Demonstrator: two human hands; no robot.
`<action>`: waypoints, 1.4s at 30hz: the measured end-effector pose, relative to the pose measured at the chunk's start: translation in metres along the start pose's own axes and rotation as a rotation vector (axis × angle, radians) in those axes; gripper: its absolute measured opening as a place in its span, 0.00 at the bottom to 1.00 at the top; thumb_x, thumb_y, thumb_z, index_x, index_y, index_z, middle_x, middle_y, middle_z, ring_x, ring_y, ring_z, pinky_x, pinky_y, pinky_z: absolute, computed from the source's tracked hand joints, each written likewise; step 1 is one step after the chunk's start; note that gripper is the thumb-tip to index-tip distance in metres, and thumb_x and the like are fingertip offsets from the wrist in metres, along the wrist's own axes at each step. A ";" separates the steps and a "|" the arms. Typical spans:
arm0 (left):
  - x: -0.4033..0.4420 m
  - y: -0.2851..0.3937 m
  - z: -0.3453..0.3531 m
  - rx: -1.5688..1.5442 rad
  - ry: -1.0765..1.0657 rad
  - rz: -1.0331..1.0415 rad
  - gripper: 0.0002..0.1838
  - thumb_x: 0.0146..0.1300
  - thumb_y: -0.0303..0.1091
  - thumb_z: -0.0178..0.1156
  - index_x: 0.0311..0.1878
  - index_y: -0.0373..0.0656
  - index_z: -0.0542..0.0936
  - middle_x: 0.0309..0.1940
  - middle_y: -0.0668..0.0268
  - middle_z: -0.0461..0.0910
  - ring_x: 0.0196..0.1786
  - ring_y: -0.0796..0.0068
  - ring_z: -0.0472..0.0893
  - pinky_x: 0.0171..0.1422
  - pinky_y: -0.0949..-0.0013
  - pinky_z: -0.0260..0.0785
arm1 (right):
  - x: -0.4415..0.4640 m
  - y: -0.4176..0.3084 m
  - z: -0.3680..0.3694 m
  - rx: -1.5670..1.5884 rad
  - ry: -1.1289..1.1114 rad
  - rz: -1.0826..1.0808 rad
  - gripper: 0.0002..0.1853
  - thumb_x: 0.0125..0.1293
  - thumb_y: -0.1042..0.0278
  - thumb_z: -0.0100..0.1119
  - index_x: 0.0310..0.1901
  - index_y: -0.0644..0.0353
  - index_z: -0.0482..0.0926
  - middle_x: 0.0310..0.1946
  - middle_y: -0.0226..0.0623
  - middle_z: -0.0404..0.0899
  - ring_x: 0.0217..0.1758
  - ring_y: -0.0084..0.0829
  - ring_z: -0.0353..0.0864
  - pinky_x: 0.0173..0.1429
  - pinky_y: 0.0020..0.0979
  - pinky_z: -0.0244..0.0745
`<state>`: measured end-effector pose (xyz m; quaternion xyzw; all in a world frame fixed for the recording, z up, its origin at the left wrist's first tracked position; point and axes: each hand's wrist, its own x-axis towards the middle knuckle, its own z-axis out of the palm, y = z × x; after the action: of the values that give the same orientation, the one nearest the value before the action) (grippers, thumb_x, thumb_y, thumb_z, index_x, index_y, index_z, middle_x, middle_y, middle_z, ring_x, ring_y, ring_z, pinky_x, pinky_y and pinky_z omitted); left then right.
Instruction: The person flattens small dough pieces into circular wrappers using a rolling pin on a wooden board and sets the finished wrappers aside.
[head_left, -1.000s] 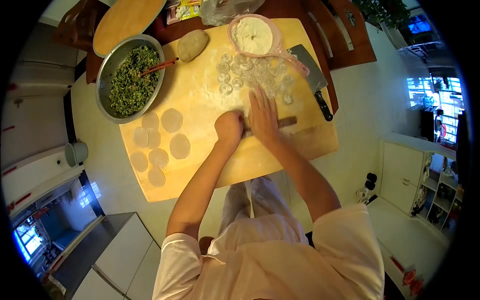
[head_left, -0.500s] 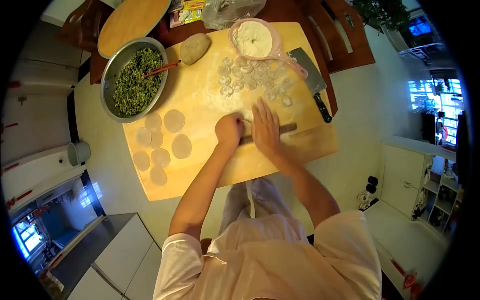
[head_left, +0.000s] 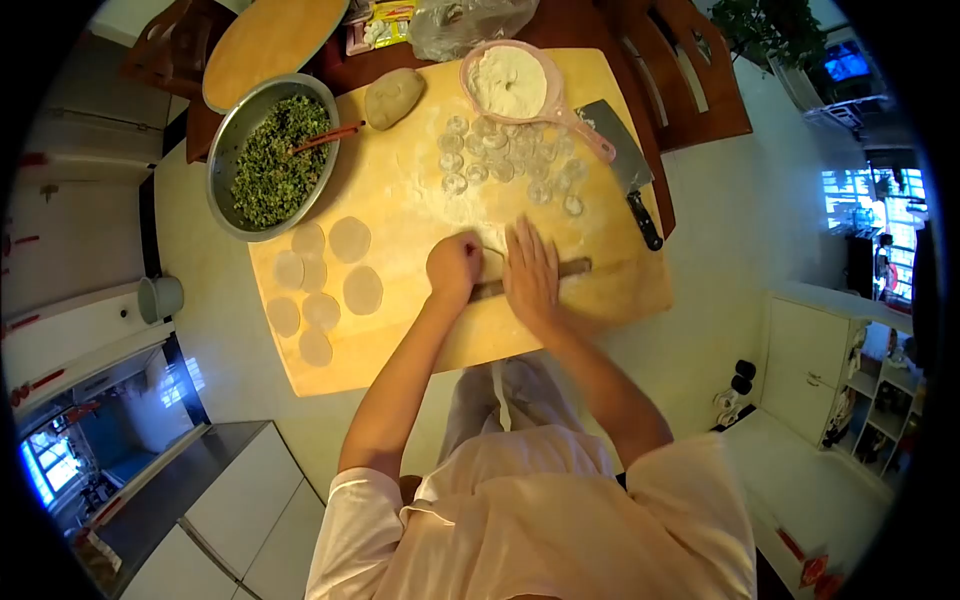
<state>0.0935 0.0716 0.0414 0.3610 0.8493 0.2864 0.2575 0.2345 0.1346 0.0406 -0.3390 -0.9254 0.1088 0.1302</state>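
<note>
My left hand [head_left: 455, 265] is closed at the near middle of the wooden board, pinching the edge of a dough wrapper [head_left: 493, 257] that is mostly hidden between my hands. Flat on a dark rolling pin [head_left: 575, 267] lies my right hand [head_left: 532, 272], its fingers stretched forward. The pin's left part reaches toward my left wrist. Flattened round wrappers [head_left: 362, 290] lie to the left, a few of them overlapping. Beyond my hands are several small floured dough pieces [head_left: 497, 145].
A steel bowl [head_left: 220, 190] of chopped green filling with red chopsticks [head_left: 325, 138] stands at the board's left edge. Farther back are a dough lump [head_left: 394, 98] and a pink scoop of flour [head_left: 555, 98]. A cleaver [head_left: 622, 150] lies at the right. The board [head_left: 420, 345] ends near my waist.
The rolling pin has rolled slightly toward my body under my right hand. My left hand stays closed in nearly the same place. The view has shifted a little.
</note>
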 end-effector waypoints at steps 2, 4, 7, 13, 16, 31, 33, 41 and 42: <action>-0.006 -0.036 0.016 -0.497 0.076 -0.226 0.03 0.57 0.26 0.60 0.28 0.40 0.79 0.24 0.63 0.81 0.28 0.68 0.80 0.31 0.65 0.69 | -0.046 -0.001 -0.021 0.058 -0.128 -0.007 0.26 0.63 0.66 0.57 0.63 0.63 0.71 0.72 0.44 0.61 0.76 0.41 0.59 0.74 0.52 0.52; -0.019 -0.037 0.006 -1.015 0.089 -0.499 0.02 0.60 0.23 0.60 0.32 0.40 0.78 0.27 0.69 0.81 0.30 0.81 0.78 0.30 0.75 0.67 | -0.055 -0.002 -0.026 0.081 -0.149 -0.002 0.26 0.63 0.67 0.57 0.63 0.63 0.71 0.72 0.44 0.62 0.75 0.41 0.59 0.74 0.52 0.52; -0.031 -0.029 0.004 -0.854 -0.055 -0.502 0.04 0.58 0.21 0.61 0.35 0.41 0.78 0.29 0.68 0.81 0.31 0.79 0.79 0.32 0.72 0.69 | -0.018 -0.001 -0.017 0.052 -0.104 -0.035 0.25 0.64 0.68 0.54 0.63 0.64 0.70 0.71 0.44 0.62 0.75 0.41 0.59 0.75 0.50 0.52; -0.007 0.007 0.002 0.244 0.012 0.032 0.07 0.54 0.36 0.59 0.31 0.44 0.82 0.28 0.53 0.82 0.32 0.50 0.81 0.35 0.53 0.71 | 0.058 -0.001 0.012 0.075 -0.008 0.003 0.26 0.65 0.71 0.51 0.65 0.64 0.68 0.73 0.45 0.58 0.76 0.42 0.57 0.75 0.48 0.51; -0.008 0.004 -0.005 0.104 0.062 -0.002 0.05 0.55 0.32 0.59 0.31 0.41 0.81 0.26 0.56 0.82 0.27 0.57 0.80 0.32 0.58 0.71 | 0.002 -0.002 -0.002 0.078 -0.066 0.016 0.26 0.65 0.71 0.51 0.65 0.64 0.68 0.73 0.45 0.59 0.77 0.41 0.57 0.75 0.48 0.51; -0.047 -0.022 0.006 -0.594 0.057 -0.136 0.04 0.60 0.30 0.66 0.35 0.41 0.81 0.21 0.69 0.75 0.25 0.78 0.72 0.31 0.72 0.64 | -0.040 0.004 -0.017 0.211 -0.148 -0.116 0.27 0.60 0.68 0.61 0.63 0.63 0.71 0.71 0.46 0.63 0.72 0.41 0.63 0.74 0.47 0.54; -0.067 -0.038 -0.022 -0.750 0.028 -0.144 0.05 0.64 0.30 0.65 0.35 0.40 0.79 0.25 0.80 0.67 0.29 0.88 0.63 0.31 0.79 0.59 | -0.063 0.014 -0.021 0.253 -0.221 -0.160 0.27 0.59 0.70 0.62 0.61 0.63 0.72 0.70 0.45 0.65 0.71 0.41 0.65 0.74 0.47 0.54; -0.074 -0.111 -0.128 0.224 0.130 -0.144 0.07 0.55 0.27 0.63 0.38 0.41 0.83 0.30 0.56 0.84 0.31 0.59 0.83 0.37 0.62 0.75 | -0.037 0.043 -0.027 0.302 -0.295 -0.344 0.22 0.55 0.67 0.67 0.54 0.58 0.78 0.54 0.38 0.76 0.59 0.40 0.73 0.67 0.44 0.63; -0.058 -0.102 -0.123 0.125 0.173 -0.094 0.08 0.56 0.27 0.64 0.40 0.40 0.83 0.31 0.56 0.84 0.33 0.61 0.83 0.39 0.64 0.74 | -0.032 0.046 -0.025 0.321 -0.327 -0.337 0.22 0.55 0.67 0.67 0.53 0.58 0.78 0.52 0.39 0.76 0.58 0.41 0.73 0.66 0.45 0.64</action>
<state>0.0014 -0.0680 0.0726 0.3101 0.9005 0.2508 0.1734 0.2942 0.1509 0.0458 -0.1335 -0.9482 0.2842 0.0473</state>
